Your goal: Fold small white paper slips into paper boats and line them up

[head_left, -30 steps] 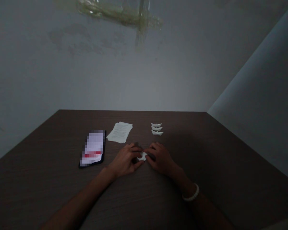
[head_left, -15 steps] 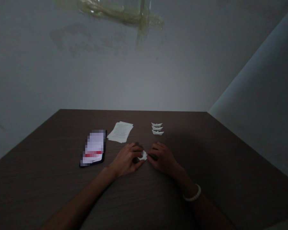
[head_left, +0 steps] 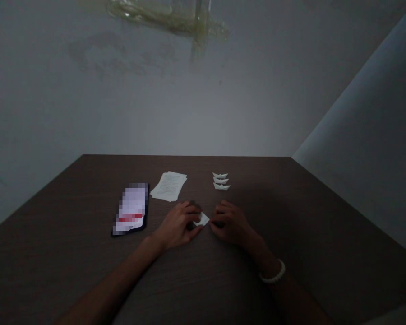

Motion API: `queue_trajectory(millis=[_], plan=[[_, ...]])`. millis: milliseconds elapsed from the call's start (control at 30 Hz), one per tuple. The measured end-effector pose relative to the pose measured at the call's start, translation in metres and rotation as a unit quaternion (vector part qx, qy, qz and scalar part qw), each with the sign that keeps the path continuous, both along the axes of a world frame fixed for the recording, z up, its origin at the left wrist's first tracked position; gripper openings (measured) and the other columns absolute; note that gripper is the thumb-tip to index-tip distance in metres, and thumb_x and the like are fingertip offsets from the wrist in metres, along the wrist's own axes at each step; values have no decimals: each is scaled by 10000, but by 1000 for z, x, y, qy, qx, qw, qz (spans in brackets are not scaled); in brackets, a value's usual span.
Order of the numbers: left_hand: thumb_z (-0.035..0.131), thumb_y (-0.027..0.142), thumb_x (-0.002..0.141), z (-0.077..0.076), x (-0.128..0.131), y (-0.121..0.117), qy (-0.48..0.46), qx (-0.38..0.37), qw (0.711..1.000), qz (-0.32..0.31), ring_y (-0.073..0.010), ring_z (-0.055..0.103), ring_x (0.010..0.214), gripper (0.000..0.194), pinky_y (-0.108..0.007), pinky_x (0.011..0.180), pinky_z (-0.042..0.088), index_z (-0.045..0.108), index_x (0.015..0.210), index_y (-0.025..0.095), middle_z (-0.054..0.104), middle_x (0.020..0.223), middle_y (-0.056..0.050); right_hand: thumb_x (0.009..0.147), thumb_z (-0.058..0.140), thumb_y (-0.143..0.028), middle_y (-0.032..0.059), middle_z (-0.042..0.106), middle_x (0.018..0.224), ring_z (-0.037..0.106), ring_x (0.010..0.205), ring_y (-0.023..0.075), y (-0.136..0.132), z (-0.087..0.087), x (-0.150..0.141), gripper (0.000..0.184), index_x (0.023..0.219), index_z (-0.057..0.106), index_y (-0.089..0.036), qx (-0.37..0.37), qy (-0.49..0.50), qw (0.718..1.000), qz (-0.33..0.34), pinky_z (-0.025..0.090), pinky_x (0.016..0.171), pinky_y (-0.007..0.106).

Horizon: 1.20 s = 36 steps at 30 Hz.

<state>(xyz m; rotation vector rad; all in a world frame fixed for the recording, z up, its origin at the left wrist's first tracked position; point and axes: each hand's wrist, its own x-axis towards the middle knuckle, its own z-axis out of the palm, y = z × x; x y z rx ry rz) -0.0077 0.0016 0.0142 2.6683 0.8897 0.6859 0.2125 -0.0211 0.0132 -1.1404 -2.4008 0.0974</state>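
Observation:
A small folded piece of white paper [head_left: 203, 219] lies on the dark wooden table [head_left: 189, 284] between my hands. My left hand [head_left: 181, 225] grips its left side, with the thumb at the near edge and the fingers over the far edge. At the paper's pointed right corner, the thumb and fingertips of my right hand [head_left: 229, 223] are pinched together. The part of the paper under my left fingers is hidden. Beyond my right hand stand three small folded paper boats [head_left: 221, 181], one behind another.
A stack of printed paper sheets [head_left: 169, 186] lies beyond my left hand. To its left is a phone [head_left: 131, 208] with a lit, blurred screen. A grey wall [head_left: 196, 117] rises behind the table, and a slanting pale surface [head_left: 368, 135] borders its right side.
My right hand has slid slightly right along the paper, its fingertips now at the corner, so more of the white paper shows. My left hand has stayed in place.

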Motion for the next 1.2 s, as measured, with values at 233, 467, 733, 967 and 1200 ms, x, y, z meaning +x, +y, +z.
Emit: queue_trajectory(millis=[233, 467, 733, 967, 1200], plan=[[628, 289, 843, 0, 0, -1, -3, 7, 1000, -8, -253, 573, 973, 125, -399, 831, 477, 691, 862, 183, 672, 1065, -72, 808, 636, -184, 15, 624, 776, 530, 763, 164, 3, -6, -1, 84, 728, 654, -204, -8, 38, 999, -10, 426, 784, 309], [612, 256, 862, 1, -1, -1, 4, 9, 999, -33, -253, 558, 1021, 134, -414, 885, 460, 706, 938, 196, 663, 1142, -61, 882, 597, -235, 35, 614, 878, 527, 826, 172, 5, -11, -5, 125, 961, 695, -225, -23, 43, 998, -37, 428, 779, 309], [617, 252, 850, -2, -2, 0, -8, 12, 1000, -24, -245, 567, 982, 133, -404, 877, 461, 710, 922, 190, 662, 1062, -79, 856, 619, -228, 52, 575, 946, 507, 897, 200, 4, -7, -9, 253, 1100, 677, -262, -32, 8, 998, -53, 416, 807, 338], [569, 229, 858, 1, -2, -2, -25, 19, 999, -13, -230, 561, 888, 138, -383, 813, 458, 695, 832, 178, 668, 892, -73, 850, 634, -257, 49, 568, 924, 507, 881, 199, 5, -9, -9, 219, 1059, 698, -271, -31, 14, 997, -69, 416, 800, 336], [536, 227, 867, 3, -2, -5, -7, 37, 999, -6, -232, 569, 839, 169, -382, 791, 471, 667, 777, 166, 661, 767, -71, 851, 625, -253, 47, 565, 918, 504, 873, 196, 4, -7, -9, 214, 1050, 702, -273, -35, 22, 997, -71, 417, 787, 335]])
